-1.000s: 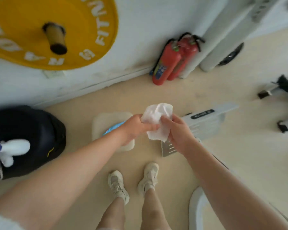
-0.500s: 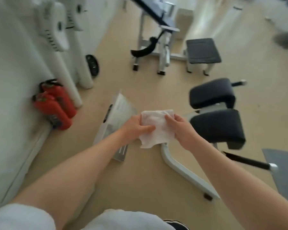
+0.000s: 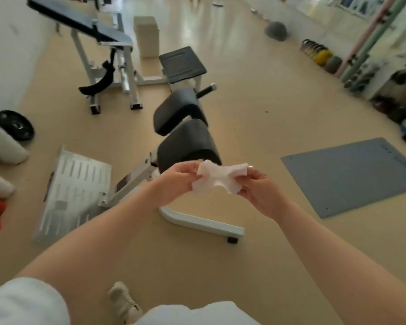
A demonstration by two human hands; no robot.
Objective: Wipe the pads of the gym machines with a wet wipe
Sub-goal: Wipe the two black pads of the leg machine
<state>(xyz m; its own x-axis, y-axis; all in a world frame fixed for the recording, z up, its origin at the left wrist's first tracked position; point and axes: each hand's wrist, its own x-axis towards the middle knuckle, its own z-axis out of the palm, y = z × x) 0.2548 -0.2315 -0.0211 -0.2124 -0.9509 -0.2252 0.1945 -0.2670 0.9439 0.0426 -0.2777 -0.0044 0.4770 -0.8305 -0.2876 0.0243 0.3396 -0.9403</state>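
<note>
Between both hands, wet wipe (image 3: 218,179) stretches sideways.

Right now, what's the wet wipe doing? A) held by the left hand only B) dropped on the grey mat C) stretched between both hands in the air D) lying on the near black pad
C: the wet wipe is pinched at one end by the left hand and at the other by the right hand, held up in front of the near black pad, not on it.
</note>
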